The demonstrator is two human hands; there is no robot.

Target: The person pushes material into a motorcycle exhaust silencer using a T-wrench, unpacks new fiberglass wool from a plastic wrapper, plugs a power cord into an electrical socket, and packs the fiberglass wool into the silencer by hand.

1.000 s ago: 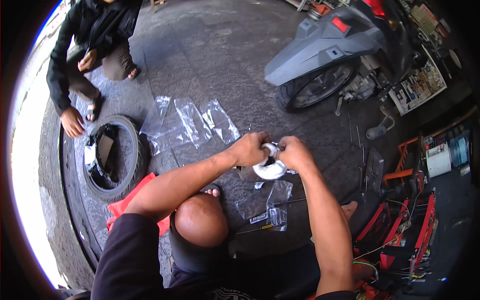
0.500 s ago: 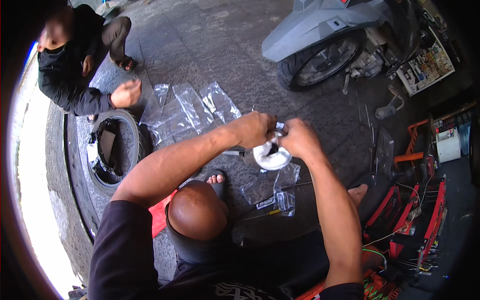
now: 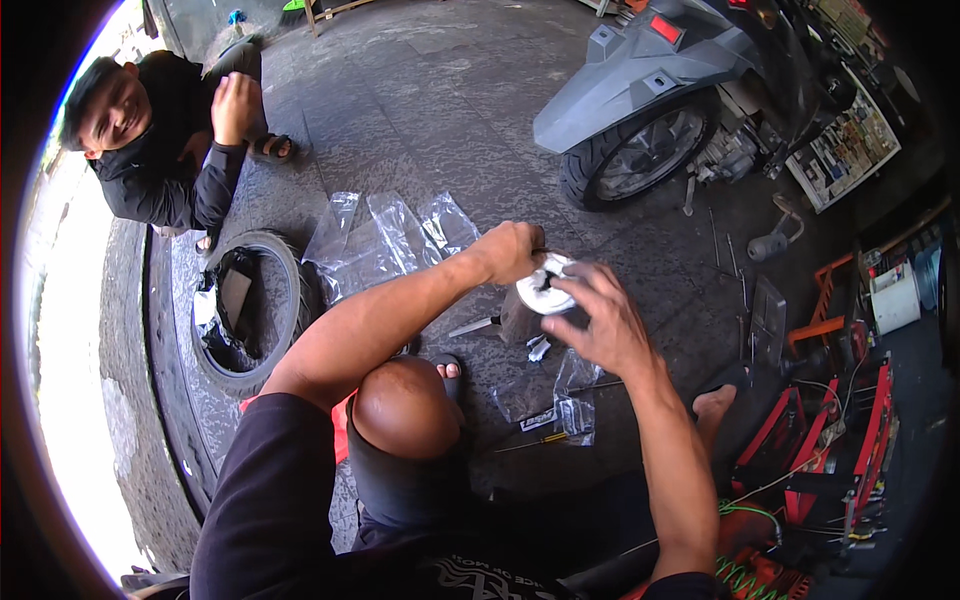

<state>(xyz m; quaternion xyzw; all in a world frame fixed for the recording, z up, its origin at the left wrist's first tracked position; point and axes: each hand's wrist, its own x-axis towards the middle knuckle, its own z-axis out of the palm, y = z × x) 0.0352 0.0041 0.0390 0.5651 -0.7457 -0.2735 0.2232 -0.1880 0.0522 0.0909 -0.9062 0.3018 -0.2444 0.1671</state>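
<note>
My left hand [image 3: 508,252] is closed on the upper rim of a round, whitish metal part [image 3: 540,297] with a dark hole in its middle. The part is held above the floor and slightly blurred. My right hand [image 3: 605,325] is at the part's right side, thumb and fingers spread apart; whether the fingertips touch it I cannot tell. Below the hands, a tool with a pale shaft [image 3: 474,327] and a small crumpled silvery scrap [image 3: 538,348] lie on the floor. Near my right forearm are a clear plastic wrapper [image 3: 574,415] and a screwdriver with a yellow handle [image 3: 553,438].
A person [image 3: 165,140] crouches at far left beside a loose tyre [image 3: 290,300]. Clear plastic bags [image 3: 390,240] lie ahead. A grey motorcycle's rear wheel [image 3: 645,150] stands at the far right. A red toolbox [image 3: 810,440] is at right, with a silver canister-like part [image 3: 768,247] beyond.
My right hand has let go of the part and spread its fingers; my left still holds it. The crouching person's hand has risen. The view has shifted slightly.
</note>
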